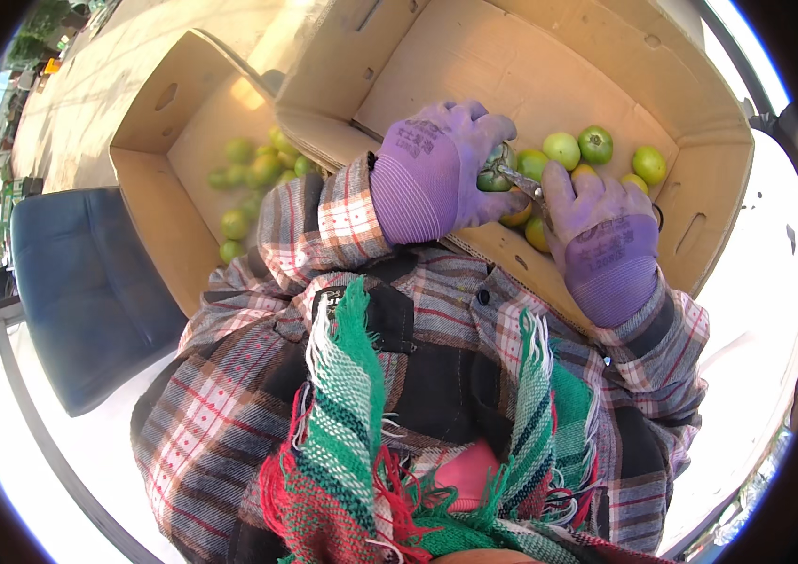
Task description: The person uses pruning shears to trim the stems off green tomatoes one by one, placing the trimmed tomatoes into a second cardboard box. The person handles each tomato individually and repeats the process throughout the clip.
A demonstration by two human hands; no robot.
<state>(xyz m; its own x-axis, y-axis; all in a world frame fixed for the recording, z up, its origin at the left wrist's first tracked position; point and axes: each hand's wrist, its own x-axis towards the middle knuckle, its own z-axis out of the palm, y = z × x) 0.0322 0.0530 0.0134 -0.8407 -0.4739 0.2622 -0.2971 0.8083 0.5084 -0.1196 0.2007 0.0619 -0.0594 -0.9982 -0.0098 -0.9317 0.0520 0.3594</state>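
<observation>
My left hand (434,169), in a purple knitted glove with a coated palm, grips a green tomato (496,176) above the larger cardboard box. My right hand (600,236), gloved alike, holds small snips (527,185). The metal blades reach across to the tomato's stem end; whether they touch the stem I cannot tell. My fingers hide most of the handles. Several green and yellowish tomatoes (561,149) lie beyond and below the hands, in the near part of the larger cardboard box (519,63).
A second cardboard box (152,134) on the left holds several green tomatoes (265,166), some blurred. Beside it is a dark blue padded seat (92,289). A green, white and red fringed scarf (342,423) hangs down over my plaid shirt.
</observation>
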